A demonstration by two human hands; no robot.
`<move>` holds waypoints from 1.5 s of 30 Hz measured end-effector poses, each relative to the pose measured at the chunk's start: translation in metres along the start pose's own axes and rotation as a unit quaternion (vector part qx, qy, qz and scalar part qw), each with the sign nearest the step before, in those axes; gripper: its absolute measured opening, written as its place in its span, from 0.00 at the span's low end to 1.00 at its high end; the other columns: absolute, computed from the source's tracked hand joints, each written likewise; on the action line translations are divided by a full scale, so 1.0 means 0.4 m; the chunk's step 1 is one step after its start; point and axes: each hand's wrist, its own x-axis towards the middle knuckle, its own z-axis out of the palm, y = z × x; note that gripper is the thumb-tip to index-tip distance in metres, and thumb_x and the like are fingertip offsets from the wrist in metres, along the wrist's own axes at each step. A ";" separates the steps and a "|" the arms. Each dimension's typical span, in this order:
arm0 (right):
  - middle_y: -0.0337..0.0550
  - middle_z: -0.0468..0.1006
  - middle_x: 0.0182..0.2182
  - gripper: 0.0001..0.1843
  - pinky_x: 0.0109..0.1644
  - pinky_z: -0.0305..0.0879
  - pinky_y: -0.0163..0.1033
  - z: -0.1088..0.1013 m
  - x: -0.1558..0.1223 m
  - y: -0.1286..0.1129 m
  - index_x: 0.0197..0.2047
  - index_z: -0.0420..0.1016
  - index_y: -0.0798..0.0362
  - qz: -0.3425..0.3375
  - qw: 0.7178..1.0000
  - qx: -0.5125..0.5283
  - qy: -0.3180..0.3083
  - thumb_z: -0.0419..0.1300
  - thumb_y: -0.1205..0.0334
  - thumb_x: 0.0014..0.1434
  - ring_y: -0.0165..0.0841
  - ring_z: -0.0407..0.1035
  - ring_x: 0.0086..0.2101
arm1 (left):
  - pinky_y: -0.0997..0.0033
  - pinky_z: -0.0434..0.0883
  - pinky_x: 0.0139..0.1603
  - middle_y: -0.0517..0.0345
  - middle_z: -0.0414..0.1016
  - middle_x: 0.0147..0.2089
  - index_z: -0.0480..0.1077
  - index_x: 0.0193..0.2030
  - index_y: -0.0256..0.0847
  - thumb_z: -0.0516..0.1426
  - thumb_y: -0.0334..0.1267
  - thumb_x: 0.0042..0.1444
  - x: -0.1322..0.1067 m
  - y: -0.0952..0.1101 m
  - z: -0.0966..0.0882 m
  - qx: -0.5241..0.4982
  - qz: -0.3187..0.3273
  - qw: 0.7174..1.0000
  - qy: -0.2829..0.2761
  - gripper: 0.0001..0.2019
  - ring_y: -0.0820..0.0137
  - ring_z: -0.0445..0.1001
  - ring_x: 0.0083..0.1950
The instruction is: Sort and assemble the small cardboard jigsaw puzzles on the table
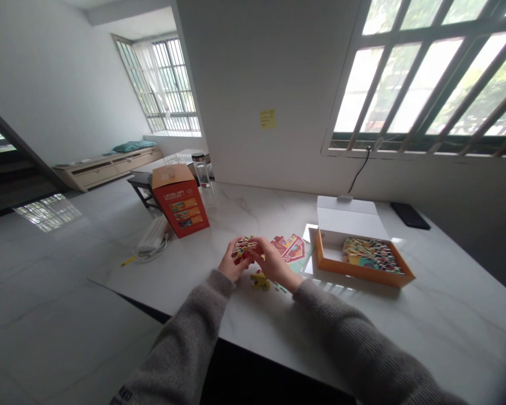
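Note:
A bunch of colourful puzzle pieces (245, 245) is held between my two hands, just above the white marbled table (185, 281). My left hand (231, 263) is wrapped around the bunch from the left. From the right, my right hand (272, 263) closes its fingers on the same pieces; its fingertips partly hide them. Loose yellow puzzle pieces (260, 282) lie on the table just below my hands. Beyond my right wrist lies a partly joined puzzle (294, 249) in pink, red and pale green, partly covered by that hand.
At the right stands an open orange box (360, 271) with many puzzle pieces inside. A black phone (410, 216) lies behind it. A red puzzle carton (181, 202), a glass bottle (201, 171) and a white power strip with its cable (152, 239) are on the left.

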 end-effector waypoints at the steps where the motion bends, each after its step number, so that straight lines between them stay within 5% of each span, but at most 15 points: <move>1: 0.46 0.73 0.44 0.18 0.53 0.69 0.45 0.000 0.001 0.002 0.56 0.68 0.49 -0.004 1.000 0.000 -0.001 0.52 0.68 0.63 0.36 0.70 0.45 | 0.69 0.76 0.36 0.46 0.75 0.54 0.56 0.63 0.44 0.68 0.47 0.48 0.000 -0.001 -0.002 0.015 0.014 1.000 0.015 0.39 0.66 0.79 0.39; 5: 0.53 0.67 0.59 0.32 0.62 0.64 0.48 0.013 0.007 0.033 0.66 0.59 0.52 0.055 0.998 0.015 -0.004 0.48 0.73 0.58 0.37 0.65 0.58 | 0.56 0.72 0.54 0.47 0.75 0.56 0.65 0.58 0.45 0.69 0.44 0.46 0.004 -0.008 -0.018 0.153 0.085 0.983 0.058 0.32 0.56 0.75 0.53; 10: 0.49 0.64 0.65 0.33 0.71 0.50 0.54 0.054 0.002 0.043 0.68 0.58 0.52 0.073 0.993 0.039 -0.087 0.49 0.70 0.59 0.40 0.53 0.67 | 0.48 0.64 0.61 0.47 0.74 0.53 0.69 0.55 0.45 0.69 0.40 0.43 0.018 -0.024 -0.035 0.391 0.121 0.908 0.083 0.30 0.50 0.68 0.56; 16: 0.50 0.68 0.62 0.34 0.69 0.56 0.53 0.029 0.003 0.016 0.69 0.56 0.53 0.003 0.994 -0.013 -0.111 0.47 0.71 0.60 0.40 0.58 0.64 | 0.55 0.67 0.60 0.49 0.70 0.50 0.66 0.55 0.42 0.67 0.34 0.41 0.026 -0.032 -0.038 0.287 0.149 0.945 0.049 0.32 0.58 0.71 0.53; 19: 0.55 0.72 0.53 0.24 0.64 0.58 0.56 -0.027 -0.002 0.008 0.61 0.68 0.55 -0.005 0.986 -0.145 -0.079 0.48 0.69 0.63 0.44 0.63 0.56 | 0.55 0.66 0.61 0.51 0.70 0.49 0.67 0.53 0.42 0.66 0.34 0.43 0.022 -0.032 -0.039 0.264 0.135 0.954 0.047 0.28 0.60 0.72 0.51; 22: 0.51 0.73 0.41 0.11 0.59 0.59 0.57 -0.072 -0.031 -0.004 0.45 0.78 0.52 -0.025 0.952 -0.258 -0.165 0.57 0.59 0.64 0.45 0.65 0.47 | 0.56 0.67 0.61 0.51 0.68 0.50 0.66 0.55 0.42 0.66 0.32 0.42 0.019 -0.032 -0.042 0.291 0.148 0.944 0.051 0.31 0.61 0.72 0.52; 24: 0.51 0.72 0.42 0.16 0.58 0.60 0.56 -0.081 -0.059 -0.011 0.45 0.77 0.51 -0.047 0.930 -0.289 -0.221 0.66 0.51 0.57 0.46 0.63 0.47 | 0.56 0.68 0.61 0.51 0.66 0.50 0.64 0.58 0.42 0.66 0.32 0.41 0.019 -0.030 -0.046 0.313 0.161 0.934 0.059 0.34 0.61 0.71 0.53; 28: 0.54 0.70 0.48 0.27 0.55 0.61 0.55 -0.067 -0.088 -0.016 0.47 0.74 0.51 -0.047 0.922 -0.298 -0.241 0.74 0.50 0.46 0.49 0.61 0.50 | 0.54 0.67 0.62 0.49 0.67 0.52 0.63 0.60 0.40 0.63 0.31 0.44 0.018 -0.027 -0.054 0.346 0.166 0.923 0.029 0.33 0.59 0.71 0.54; 33: 0.44 0.73 0.39 0.15 0.43 0.65 0.40 -0.062 -0.064 -0.010 0.47 0.67 0.51 0.001 0.946 -0.157 -0.284 0.65 0.62 0.58 0.37 0.68 0.39 | 0.56 0.68 0.61 0.49 0.67 0.53 0.62 0.60 0.40 0.61 0.32 0.48 0.016 -0.035 -0.062 0.335 0.147 0.931 -0.008 0.30 0.61 0.72 0.53; 36: 0.40 0.72 0.36 0.06 0.39 0.63 0.35 -0.052 -0.041 0.002 0.45 0.65 0.51 0.011 0.969 -0.110 -0.219 0.54 0.69 0.65 0.32 0.67 0.34 | 0.56 0.69 0.61 0.50 0.63 0.53 0.60 0.62 0.42 0.58 0.30 0.48 0.019 -0.044 -0.072 0.338 0.134 0.931 -0.015 0.31 0.61 0.71 0.53; 39: 0.43 0.69 0.41 0.06 0.41 0.63 0.36 -0.017 -0.025 0.011 0.43 0.66 0.51 -0.014 0.981 -0.134 -0.138 0.53 0.70 0.65 0.32 0.66 0.35 | 0.54 0.66 0.64 0.50 0.61 0.55 0.58 0.64 0.43 0.57 0.27 0.45 0.021 -0.050 -0.080 0.335 0.146 0.930 -0.028 0.36 0.60 0.69 0.57; 45: 0.43 0.69 0.43 0.09 0.42 0.64 0.36 0.014 0.000 0.030 0.47 0.65 0.51 -0.030 0.989 -0.118 -0.088 0.53 0.71 0.64 0.33 0.67 0.37 | 0.53 0.67 0.63 0.49 0.63 0.55 0.57 0.64 0.41 0.62 0.30 0.43 0.022 -0.048 -0.070 0.343 0.161 0.925 -0.022 0.39 0.58 0.69 0.56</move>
